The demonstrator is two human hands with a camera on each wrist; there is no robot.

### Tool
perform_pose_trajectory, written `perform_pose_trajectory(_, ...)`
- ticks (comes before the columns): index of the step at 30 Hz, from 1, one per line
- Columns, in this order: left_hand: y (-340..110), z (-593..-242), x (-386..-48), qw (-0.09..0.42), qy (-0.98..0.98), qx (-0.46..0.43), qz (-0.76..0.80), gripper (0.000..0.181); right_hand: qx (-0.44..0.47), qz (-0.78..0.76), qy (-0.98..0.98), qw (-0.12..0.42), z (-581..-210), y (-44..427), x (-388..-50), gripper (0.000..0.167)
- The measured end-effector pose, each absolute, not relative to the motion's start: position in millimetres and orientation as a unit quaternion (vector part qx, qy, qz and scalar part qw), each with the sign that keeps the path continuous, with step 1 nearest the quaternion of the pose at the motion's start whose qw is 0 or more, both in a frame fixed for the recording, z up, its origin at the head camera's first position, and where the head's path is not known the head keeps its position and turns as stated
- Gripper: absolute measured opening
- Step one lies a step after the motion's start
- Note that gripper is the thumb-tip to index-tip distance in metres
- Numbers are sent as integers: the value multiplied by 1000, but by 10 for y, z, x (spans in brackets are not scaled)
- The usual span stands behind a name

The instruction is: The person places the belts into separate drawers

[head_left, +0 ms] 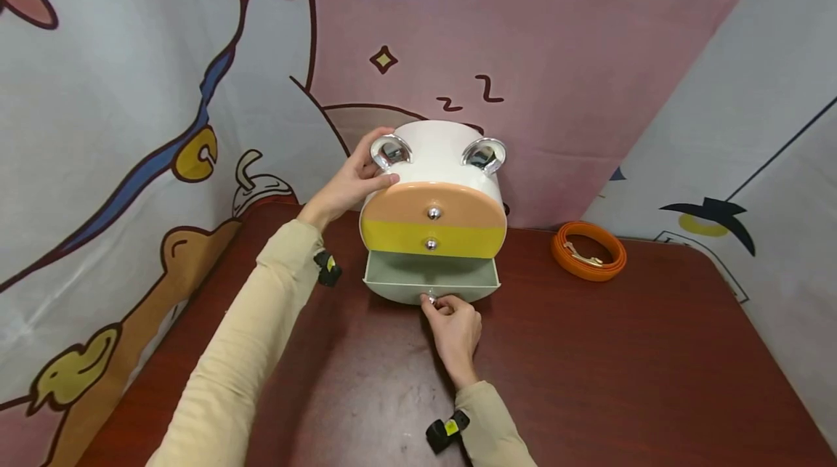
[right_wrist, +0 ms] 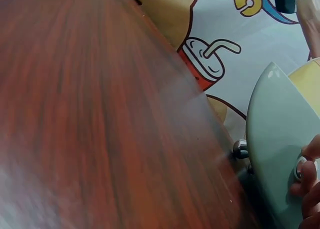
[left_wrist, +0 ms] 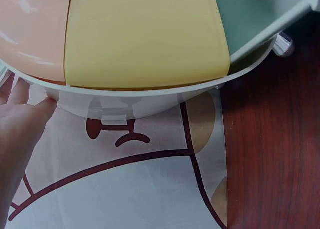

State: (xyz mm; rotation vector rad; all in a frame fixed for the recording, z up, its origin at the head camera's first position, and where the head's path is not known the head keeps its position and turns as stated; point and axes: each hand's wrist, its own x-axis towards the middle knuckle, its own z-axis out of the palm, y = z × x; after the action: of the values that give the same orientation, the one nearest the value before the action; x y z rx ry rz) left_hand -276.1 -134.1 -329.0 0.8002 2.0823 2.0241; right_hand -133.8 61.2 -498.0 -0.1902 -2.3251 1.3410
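A small white drawer cabinet with two shiny silver ears stands on the table. Its top drawer is orange and its middle drawer yellow, both closed. The pale green bottom drawer is pulled out, and the visible part of its inside looks bare. My left hand holds the cabinet's upper left side around the ear, thumb along the front edge; some fingers are hidden behind it. With thumb and fingers, my right hand pinches the silver knob of the green drawer.
A coiled orange belt with a metal buckle lies to the cabinet's right, near the table's back edge. Behind the dark red wooden table hangs a cartoon-printed cloth. Silver feet show under the cabinet.
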Motion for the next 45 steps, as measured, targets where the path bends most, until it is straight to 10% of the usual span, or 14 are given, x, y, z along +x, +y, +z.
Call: perform_pose_trajectory(45, -1362, -3310, -2763, 58, 692, 275, 665, 72, -41, 424, -884, 191, -4902, 659, -743, 23)
